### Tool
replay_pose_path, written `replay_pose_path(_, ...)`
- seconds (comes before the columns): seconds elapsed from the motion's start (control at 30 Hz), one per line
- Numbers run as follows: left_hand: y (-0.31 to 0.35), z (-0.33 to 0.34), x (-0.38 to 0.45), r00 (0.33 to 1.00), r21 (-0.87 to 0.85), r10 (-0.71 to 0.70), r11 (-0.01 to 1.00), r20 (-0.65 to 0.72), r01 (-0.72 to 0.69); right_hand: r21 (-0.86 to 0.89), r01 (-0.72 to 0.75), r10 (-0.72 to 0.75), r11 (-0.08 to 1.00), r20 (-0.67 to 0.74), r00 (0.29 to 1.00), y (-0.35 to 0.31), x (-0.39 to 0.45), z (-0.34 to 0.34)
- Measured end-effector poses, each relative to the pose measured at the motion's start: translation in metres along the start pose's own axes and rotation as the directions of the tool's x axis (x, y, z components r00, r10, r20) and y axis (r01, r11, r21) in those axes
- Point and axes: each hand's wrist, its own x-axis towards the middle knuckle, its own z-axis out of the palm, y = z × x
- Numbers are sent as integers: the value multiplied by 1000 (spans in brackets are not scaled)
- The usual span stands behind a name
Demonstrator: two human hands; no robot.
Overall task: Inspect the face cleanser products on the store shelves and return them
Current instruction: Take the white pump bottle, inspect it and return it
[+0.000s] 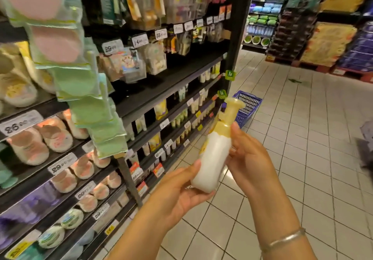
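A person holds a white plastic pump bottle with a pale yellow top (216, 154) up in the air, out in front of the dark store shelves (171, 82). The bottle leans a little, with its pump pointing up and away. The left hand (181, 191) is under the bottom of the bottle, with the fingers curled round its low end. The right hand (248, 158) holds the bottle's right side, with the thumb up by the yellow collar. A thin silver bracelet (282, 239) sits on the right wrist.

The shelves on the left are full of small tubes, packs and round pads. White price tags (62, 162) run along the shelf edges. A strip of green packets (88, 106) hangs down close to the camera and looks blurry. A blue plastic shopping basket (247, 108) stands on the white tiled floor (302, 138) near the end of the shelves, just behind the pump of the bottle. More stacked goods fill the far side of the aisle.
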Motion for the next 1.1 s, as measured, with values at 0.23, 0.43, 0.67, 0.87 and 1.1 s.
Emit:
replay_pose_path(0.23,12,37,91,996,62,-70,996,48,67,57,21,-15,998,-105,994,-19,75,-50)
replay_pose_path(0.43,43,71,201,993,100,-80,992,89,71,53,84,-73,995,-183,980,-47,172,-80)
replay_pose_path(0.67,88,119,326,963,125,-183,979,197,160,19,134,-125,991,-253,959,-84,291,-113)
replay_pose_path(0.87,92,155,426,949,165,-254,960,186,224,9,126,-114,992,-364,924,-98,377,-166)
replay_pose_path(1.1,88,226,556,957,251,-267,940,110,233,67,90,-53,994,-420,906,-134,490,-256)
